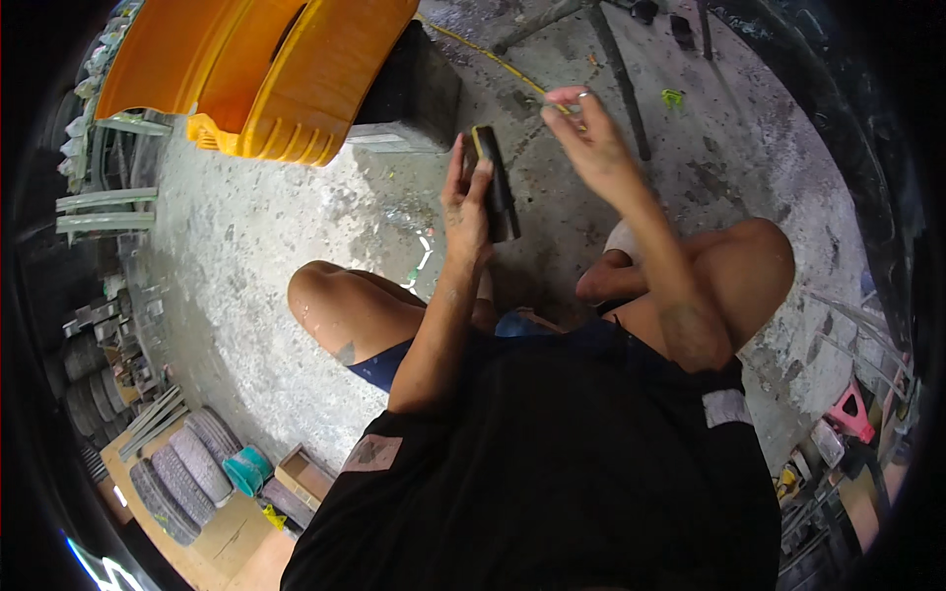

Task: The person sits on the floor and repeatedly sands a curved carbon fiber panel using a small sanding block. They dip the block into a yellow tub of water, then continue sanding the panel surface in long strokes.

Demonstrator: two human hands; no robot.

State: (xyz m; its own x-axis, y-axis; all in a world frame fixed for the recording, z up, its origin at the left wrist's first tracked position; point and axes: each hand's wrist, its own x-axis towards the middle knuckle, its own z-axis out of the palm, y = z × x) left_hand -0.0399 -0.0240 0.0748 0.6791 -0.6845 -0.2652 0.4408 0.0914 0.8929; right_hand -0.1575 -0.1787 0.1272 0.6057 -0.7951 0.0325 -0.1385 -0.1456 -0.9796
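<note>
My left hand is wrapped round a long, black, block-like object with a yellow strip along its upper edge. It is held upright above the floor between my bent legs. To the right, my right hand is raised with its fingers curled in. A thin yellow cord runs from the orange panel to these fingers. Whether they grip the cord or it passes behind them, I cannot tell. Beyond my left hand, a large orange bumper-like panel rests against a dark box.
Dark stand legs reach onto the stained concrete floor ahead. A small green piece lies right of them. Tyres, a teal bucket and a wooden box are at the left. A pink object stands at the right.
</note>
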